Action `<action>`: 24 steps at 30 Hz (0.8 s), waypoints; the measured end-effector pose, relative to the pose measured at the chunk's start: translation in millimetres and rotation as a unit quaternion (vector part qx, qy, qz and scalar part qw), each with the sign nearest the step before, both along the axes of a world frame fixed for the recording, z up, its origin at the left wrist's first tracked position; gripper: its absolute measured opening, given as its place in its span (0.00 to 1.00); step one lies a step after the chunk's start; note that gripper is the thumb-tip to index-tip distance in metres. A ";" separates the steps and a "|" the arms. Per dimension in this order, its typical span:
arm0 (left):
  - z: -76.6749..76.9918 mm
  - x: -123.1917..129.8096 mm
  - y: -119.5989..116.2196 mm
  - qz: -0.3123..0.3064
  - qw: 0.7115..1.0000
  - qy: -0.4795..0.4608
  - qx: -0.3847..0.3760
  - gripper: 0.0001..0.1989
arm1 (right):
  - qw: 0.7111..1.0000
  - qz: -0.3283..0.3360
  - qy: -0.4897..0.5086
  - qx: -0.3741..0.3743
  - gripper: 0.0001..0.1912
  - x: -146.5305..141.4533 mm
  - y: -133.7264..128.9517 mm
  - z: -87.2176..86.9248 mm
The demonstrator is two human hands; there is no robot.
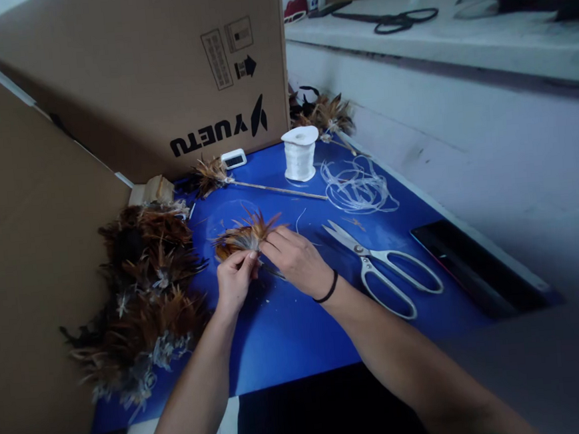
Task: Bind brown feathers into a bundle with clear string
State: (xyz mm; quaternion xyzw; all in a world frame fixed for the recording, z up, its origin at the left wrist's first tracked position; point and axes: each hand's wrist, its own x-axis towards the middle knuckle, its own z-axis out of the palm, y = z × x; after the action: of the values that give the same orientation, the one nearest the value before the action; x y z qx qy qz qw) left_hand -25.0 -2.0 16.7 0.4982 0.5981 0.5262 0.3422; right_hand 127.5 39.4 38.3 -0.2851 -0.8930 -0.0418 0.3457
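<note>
Between my two hands is a small bundle of brown and orange feathers [238, 238], its pale quill ends gathered near my fingertips. My left hand [235, 278] pinches the base of the bundle with thumb and forefinger. From the other side my right hand [295, 256], with a black band at the wrist, closes its fingers on the same bundle. A thin stick shows partly below the hands. Just right of my right hand lie silver scissors [365, 254], blades a little apart. Farther off, a feather-tipped stick [277, 190] rests on the blue table [290, 351].
Piles of feather bundles [161, 314] line the left side. A white spool [299, 156] and a loose tangle of clear strip [357, 186] stand farther back. A phone [473, 262] lies at the right edge. Cardboard [158, 73] walls the back; black scissors [399, 20] rest on a ledge.
</note>
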 end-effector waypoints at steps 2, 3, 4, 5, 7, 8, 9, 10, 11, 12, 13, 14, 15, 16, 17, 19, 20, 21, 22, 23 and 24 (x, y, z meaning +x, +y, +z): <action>-0.3 -0.1 0.1 -0.001 1.000 0.007 -0.003 0.13 | 1.000 -0.004 -0.004 0.004 0.14 -0.4 -0.4 -0.2; -0.6 -0.3 0.0 -0.003 1.000 0.011 -0.003 0.13 | 1.000 -0.007 -0.005 0.005 0.14 -0.8 -0.6 -0.4; -0.9 -0.5 0.0 -0.005 1.000 0.015 -0.003 0.13 | 1.000 -0.009 -0.005 0.006 0.14 -1.2 -0.8 -0.8; -1.3 -0.7 0.0 -0.006 1.000 0.018 -0.002 0.13 | 1.000 -0.010 -0.004 0.005 0.15 -1.7 -0.8 -1.4; -2.0 -1.2 0.1 -0.008 1.000 0.016 0.002 0.13 | 1.000 -0.009 0.000 -0.001 0.15 -2.6 -0.8 -3.2; -2.5 -1.5 0.3 -0.009 1.000 0.012 0.002 0.13 | 1.000 -0.005 0.005 -0.007 0.15 -3.0 -0.7 -4.3; -3.1 -1.7 0.7 -0.010 1.000 0.004 0.001 0.13 | 1.000 0.000 0.013 -0.015 0.15 -3.3 -0.4 -5.5; -3.8 -2.0 1.1 -0.010 1.000 -0.010 -0.002 0.13 | 0.999 0.005 0.023 -0.024 0.14 -3.3 0.0 -6.7; -4.5 -2.3 1.6 -0.010 1.000 -0.027 -0.006 0.13 | 0.999 0.007 0.037 -0.034 0.14 -3.2 0.5 -7.8; -5.2 -2.6 2.1 -0.009 0.999 -0.046 -0.011 0.13 | 0.998 0.008 0.053 -0.043 0.13 -2.8 1.2 -8.8; -5.9 -2.9 2.6 -0.008 0.998 -0.065 -0.015 0.13 | 0.996 0.007 0.072 -0.049 0.13 -2.2 2.0 -9.6; -6.3 -3.2 3.1 -0.007 0.996 -0.084 -0.017 0.13 | 0.994 0.005 0.090 -0.053 0.13 -1.4 2.8 -10.0; -6.5 -3.5 3.5 -0.006 0.995 -0.101 -0.019 0.13 | 0.992 0.001 0.110 -0.054 0.12 -0.6 3.6 -10.2; -6.6 -3.9 3.8 -0.005 0.993 -0.115 -0.019 0.13 | 0.990 -0.003 0.129 -0.054 0.12 0.3 4.3 -10.1; -6.4 -4.2 4.1 -0.003 0.992 -0.127 -0.017 0.13 | 0.988 -0.007 0.148 -0.053 0.12 1.2 5.0 -9.8; -5.7 -4.9 4.4 0.004 0.990 -0.143 -0.012 0.13 | 0.980 -0.019 0.189 -0.053 0.12 2.5 5.8 -8.7; -5.4 -5.3 4.5 0.009 0.989 -0.149 -0.009 0.13 | 0.975 -0.024 0.212 -0.055 0.11 3.0 6.0 -8.0; -5.1 -5.6 4.6 0.014 0.988 -0.152 -0.005 0.13 | 0.970 -0.029 0.235 -0.058 0.11 3.3 6.1 -7.2; -4.9 -5.9 4.7 0.019 0.988 -0.156 -0.001 0.13 | 0.963 -0.033 0.258 -0.063 0.11 3.5 6.1 -6.3; -4.8 -6.2 4.9 0.023 0.987 -0.159 0.006 0.13 | 0.957 -0.037 0.279 -0.070 0.10 3.8 6.0 -5.3; -4.7 -6.5 5.0 0.025 0.986 -0.162 0.014 0.12 | 0.950 -0.039 0.298 -0.080 0.10 4.0 5.8 -4.1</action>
State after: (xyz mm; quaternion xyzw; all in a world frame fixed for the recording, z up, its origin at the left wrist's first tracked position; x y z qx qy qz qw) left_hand -31.5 3.0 12.0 0.3959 0.5399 0.6167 0.4141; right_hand 131.5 45.3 34.1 -0.3463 -0.7378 0.1031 0.5701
